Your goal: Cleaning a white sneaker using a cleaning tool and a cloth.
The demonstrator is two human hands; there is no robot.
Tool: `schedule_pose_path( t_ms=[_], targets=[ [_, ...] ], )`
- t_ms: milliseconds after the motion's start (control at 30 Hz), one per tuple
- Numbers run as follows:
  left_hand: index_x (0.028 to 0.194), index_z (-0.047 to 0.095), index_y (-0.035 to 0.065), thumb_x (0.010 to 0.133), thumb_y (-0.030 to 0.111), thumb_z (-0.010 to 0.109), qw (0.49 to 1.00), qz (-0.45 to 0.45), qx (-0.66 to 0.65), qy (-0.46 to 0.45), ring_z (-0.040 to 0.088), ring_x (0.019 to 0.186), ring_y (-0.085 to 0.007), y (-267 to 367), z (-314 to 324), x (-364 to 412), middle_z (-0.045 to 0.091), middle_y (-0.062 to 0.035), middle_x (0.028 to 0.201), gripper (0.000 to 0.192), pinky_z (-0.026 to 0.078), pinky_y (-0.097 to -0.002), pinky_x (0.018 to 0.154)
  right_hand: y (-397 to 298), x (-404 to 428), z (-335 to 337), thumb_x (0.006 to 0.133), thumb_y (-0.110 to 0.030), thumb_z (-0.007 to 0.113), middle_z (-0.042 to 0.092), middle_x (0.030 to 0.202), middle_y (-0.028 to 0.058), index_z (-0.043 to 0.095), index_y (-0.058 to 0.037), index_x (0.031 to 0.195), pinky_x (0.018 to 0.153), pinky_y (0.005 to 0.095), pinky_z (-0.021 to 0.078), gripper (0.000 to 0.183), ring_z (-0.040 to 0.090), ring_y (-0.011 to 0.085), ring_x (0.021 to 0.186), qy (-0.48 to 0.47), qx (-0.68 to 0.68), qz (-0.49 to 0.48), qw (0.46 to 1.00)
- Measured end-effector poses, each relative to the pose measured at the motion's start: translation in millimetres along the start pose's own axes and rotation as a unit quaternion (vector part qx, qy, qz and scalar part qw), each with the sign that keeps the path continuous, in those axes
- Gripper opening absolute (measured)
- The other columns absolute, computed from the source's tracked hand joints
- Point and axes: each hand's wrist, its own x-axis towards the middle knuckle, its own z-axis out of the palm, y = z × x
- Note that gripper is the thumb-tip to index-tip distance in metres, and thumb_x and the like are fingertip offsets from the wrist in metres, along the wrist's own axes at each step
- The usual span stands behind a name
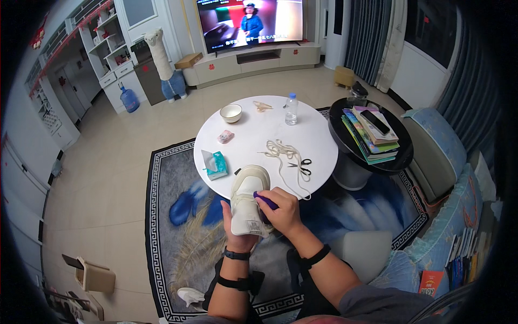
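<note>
A white sneaker (247,184) without laces, its tongue pulled out towards me, rests in my left hand (239,235) at the near edge of the round white table (251,133). My right hand (283,208) grips a small purple tool (267,201), its tip against the shoe's side near the eyelets; the kind of tool cannot be told. Past the shoe, to the right, lie a heap of cream shoelaces (283,149) and black-handled scissors (305,166), with a lace running over the scissors. A small dark object (238,171) lies beside the toe.
On the table stand a tissue pack (216,165), a pink-and-white packet (225,137), a bowl (231,113), a crumpled beige item (263,106) and a water bottle (291,109). A black side table (338,133) at right holds books (374,137) and a phone (375,122).
</note>
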Motion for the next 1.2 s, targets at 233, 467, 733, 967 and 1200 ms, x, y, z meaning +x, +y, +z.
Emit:
schedule_pose_path(
  t_ms=[233, 467, 733, 967, 1200],
  targets=[
    [0.136, 0.047, 0.0012, 0.095, 0.070, 0.031, 1.000, 0.018, 0.009, -0.012, 0.063, 0.102, -0.0241, -1.7, -8.4, 2.7, 0.063, -0.0112, 0.119, 0.081, 0.052, -0.0345, 0.087, 0.2, -0.5, 0.5, 0.079, -0.012, 0.075, 0.066, 0.076, 0.0094, 0.073, -0.0076, 0.092, 0.058, 0.0360, 0.0519, 0.014, 0.066, 0.0292, 0.067, -0.007, -0.027, 0.001, 1.000],
    [0.136, 0.047, -0.0005, 0.096, 0.070, 0.031, 1.000, 0.018, 0.001, -0.004, 0.063, 0.104, -0.0247, -1.1, -1.5, 0.7, 0.062, -0.0122, 0.120, 0.082, 0.051, -0.0353, 0.090, 0.0, -0.2, 3.0, 0.078, -0.011, 0.075, 0.064, 0.073, 0.0087, 0.072, -0.0079, 0.091, 0.055, 0.0361, 0.0505, 0.013, 0.064, 0.0291, 0.063, 0.030, -0.076, -0.015, 0.997],
    [0.138, 0.045, -0.0005, 0.095, 0.070, 0.032, 1.000, 0.026, 0.001, -0.013, 0.061, 0.109, -0.0258, -0.3, 1.7, -0.2, 0.061, -0.0132, 0.123, 0.083, 0.049, -0.0368, 0.095, 1.7, 0.2, 3.0, 0.078, -0.012, 0.076, 0.062, 0.071, 0.0080, 0.072, -0.0088, 0.089, 0.055, 0.0365, 0.0500, 0.012, 0.063, 0.0292, 0.062, 0.024, -0.063, -0.015, 0.998],
    [0.137, 0.047, -0.0008, 0.094, 0.072, 0.033, 1.000, 0.029, 0.001, -0.010, 0.061, 0.109, -0.0265, 3.3, -3.6, 0.5, 0.061, -0.0135, 0.123, 0.085, 0.049, -0.0367, 0.096, 3.0, -1.1, 1.3, 0.077, -0.012, 0.075, 0.063, 0.071, 0.0091, 0.072, -0.0081, 0.087, 0.056, 0.0365, 0.0510, 0.012, 0.063, 0.0289, 0.063, -0.017, -0.035, -0.021, 0.999],
    [0.135, 0.049, -0.0016, 0.091, 0.074, 0.035, 1.000, 0.026, -0.003, -0.002, 0.062, 0.108, -0.0261, 7.5, 0.9, -1.1, 0.062, -0.0138, 0.123, 0.088, 0.049, -0.0359, 0.095, 3.3, -1.0, 0.0, 0.074, -0.009, 0.077, 0.067, 0.074, 0.0118, 0.072, -0.0034, 0.084, 0.058, 0.0339, 0.0526, 0.012, 0.066, 0.0288, 0.064, -0.054, -0.004, -0.023, 0.998]
  ],
)
